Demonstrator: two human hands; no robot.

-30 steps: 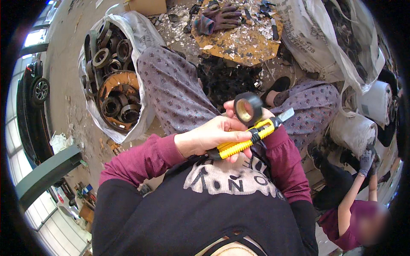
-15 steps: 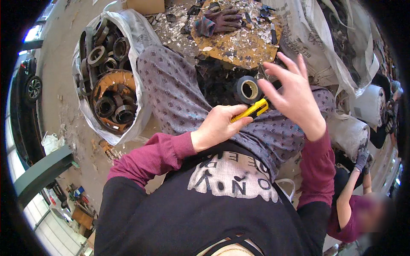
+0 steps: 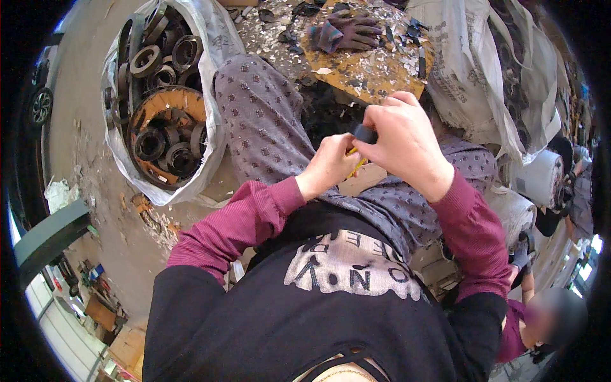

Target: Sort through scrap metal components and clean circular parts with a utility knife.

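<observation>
My left hand (image 3: 326,167) is closed on a yellow utility knife (image 3: 358,168); only a strip of its handle shows past the fingers. Just above it is a roll of black tape (image 3: 365,134), seen edge-on. The fingers of my right hand (image 3: 408,139) are bent around the roll. Both hands meet over my lap, and the right one hides most of the knife's far end. Whether a strip of tape is pulled off cannot be seen.
To the left stands a white sack (image 3: 219,121) of dark metal rings, with a rusty round drum (image 3: 141,121) in it. Ahead, a worn glove (image 3: 350,32) lies on a chip-strewn yellowish board (image 3: 340,75). Another large sack (image 3: 445,70) stands at right; a person (image 3: 514,331) works beyond.
My right hand, spread and apart before, has come in to the left and closed around the tape roll. The roll has turned edge-on. My left hand keeps the knife.
</observation>
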